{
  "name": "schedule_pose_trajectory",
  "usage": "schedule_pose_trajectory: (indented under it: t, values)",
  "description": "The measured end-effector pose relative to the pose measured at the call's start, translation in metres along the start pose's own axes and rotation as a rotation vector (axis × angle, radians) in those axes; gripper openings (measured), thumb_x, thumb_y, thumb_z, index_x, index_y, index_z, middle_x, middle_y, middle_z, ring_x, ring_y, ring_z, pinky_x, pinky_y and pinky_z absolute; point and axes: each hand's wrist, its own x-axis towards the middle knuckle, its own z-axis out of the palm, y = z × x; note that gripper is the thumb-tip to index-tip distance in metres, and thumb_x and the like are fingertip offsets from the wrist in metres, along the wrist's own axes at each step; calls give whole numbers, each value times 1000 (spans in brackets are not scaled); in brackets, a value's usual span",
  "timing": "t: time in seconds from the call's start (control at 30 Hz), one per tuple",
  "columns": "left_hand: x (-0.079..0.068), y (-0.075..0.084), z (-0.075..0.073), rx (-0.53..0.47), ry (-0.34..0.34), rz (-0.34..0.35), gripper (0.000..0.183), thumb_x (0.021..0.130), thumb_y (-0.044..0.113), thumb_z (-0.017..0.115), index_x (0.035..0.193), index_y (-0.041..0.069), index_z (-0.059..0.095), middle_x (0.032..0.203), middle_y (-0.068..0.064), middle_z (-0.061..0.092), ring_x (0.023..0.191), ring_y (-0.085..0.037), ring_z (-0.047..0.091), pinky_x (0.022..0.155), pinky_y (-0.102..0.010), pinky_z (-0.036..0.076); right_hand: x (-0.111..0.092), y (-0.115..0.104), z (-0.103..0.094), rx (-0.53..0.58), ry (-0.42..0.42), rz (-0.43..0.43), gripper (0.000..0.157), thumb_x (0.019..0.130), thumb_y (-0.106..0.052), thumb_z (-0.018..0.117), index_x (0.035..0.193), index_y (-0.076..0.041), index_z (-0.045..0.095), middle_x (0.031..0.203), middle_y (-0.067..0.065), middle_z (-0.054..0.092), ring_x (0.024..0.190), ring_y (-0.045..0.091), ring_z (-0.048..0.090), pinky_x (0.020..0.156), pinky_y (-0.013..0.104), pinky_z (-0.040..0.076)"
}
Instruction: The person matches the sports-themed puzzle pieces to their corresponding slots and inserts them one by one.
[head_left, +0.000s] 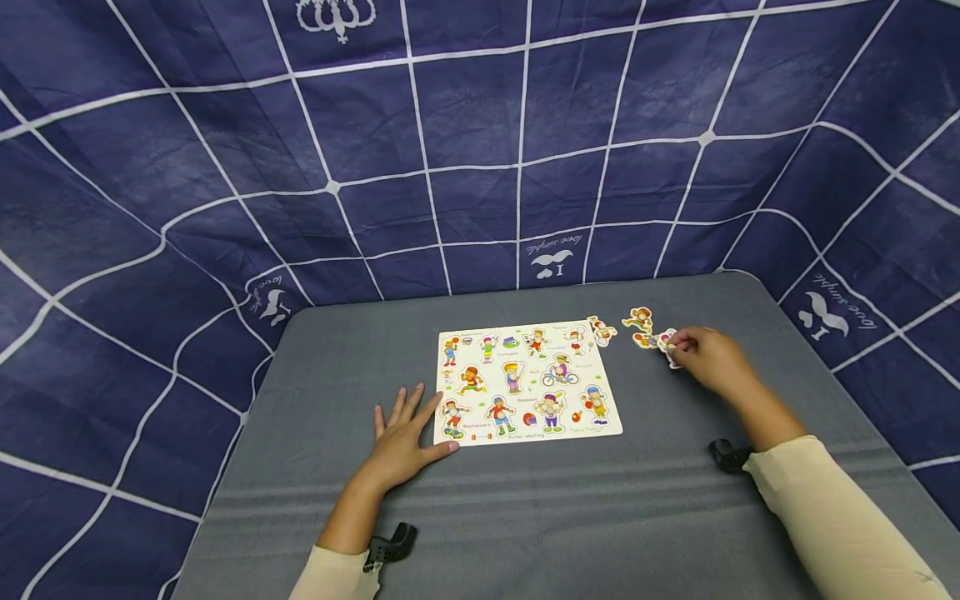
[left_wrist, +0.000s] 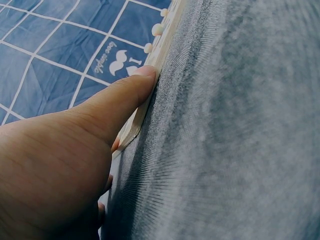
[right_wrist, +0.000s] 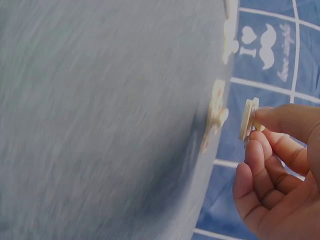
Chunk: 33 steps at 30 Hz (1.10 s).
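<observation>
A cream wooden puzzle board, printed with sports figures, lies on the grey table. At its near left corner rests my left hand, fingers spread, with the thumb along the near edge; the left wrist view shows the thumb against the board's side. To the right of the board, my right hand pinches a small puzzle piece between thumb and fingers, raised off the table in the right wrist view. Close by lies a loose puzzle piece, partly overlapped by the held one in the head view.
Another loose figure piece lies farther back, and a cyclist-like piece sits at the board's far right corner. Dark blue cloth with white lines hangs behind and beside the grey tabletop.
</observation>
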Motion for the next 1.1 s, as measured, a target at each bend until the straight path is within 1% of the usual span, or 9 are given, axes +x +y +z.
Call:
schedule_pose_trajectory:
  t: [0.13,0.2,0.3,0.47,0.6,0.77,0.87,1.1]
  values:
    - [0,-1,0,4,3,1,94,83,67,71,160,29,33,171,-9,14,159,-40,-1,119,-72,-12,4,-15,5,11,5,-10,11,92,-10,69,95,0,71,84,11,69,68,0,51,63,25,42]
    - [0,0,0,6,3,0,94,83,67,71,160,28,33,171,-9,15,159,-40,-1,119,-72,-12,6,-20,8,12,12,-15,12,92,-11,69,96,0,71,85,11,69,71,6,53,65,26,43]
    - [1,0,0,10,4,2,94,83,67,71,160,28,32,171,-10,14,159,-40,0,118,-72,-11,10,-28,14,35,12,-20,11,91,-9,69,97,0,71,86,12,68,73,10,55,65,24,43]
    - [1,0,0,13,8,3,95,83,67,71,160,28,32,171,-10,14,159,-40,0,118,-72,-11,16,-41,26,79,-1,-23,11,90,-8,70,98,0,71,86,11,68,73,9,55,64,22,43]
    - [1,0,0,15,5,2,95,83,67,70,160,29,31,171,-9,14,159,-40,-1,119,-72,-11,22,-54,36,108,-26,-26,11,91,-8,69,99,0,70,86,10,67,73,11,55,64,22,43]
    - [1,-1,1,19,4,4,95,83,68,70,161,29,31,171,-9,14,159,-40,-1,119,-72,-11,32,-70,50,128,-55,-5,13,92,-10,68,101,0,70,87,9,67,73,12,56,64,23,44]
    - [1,-1,0,18,7,2,95,83,67,71,160,29,31,171,-10,14,159,-40,0,119,-72,-11,38,-79,59,144,-64,-8,15,93,-10,68,103,0,70,89,10,67,75,14,58,66,25,46]
    - [0,0,0,14,7,-2,95,83,66,72,160,29,32,171,-10,14,159,-40,0,119,-72,-12,52,-102,80,158,-92,-22,14,94,-13,68,103,-3,71,91,9,65,80,18,58,72,28,46]
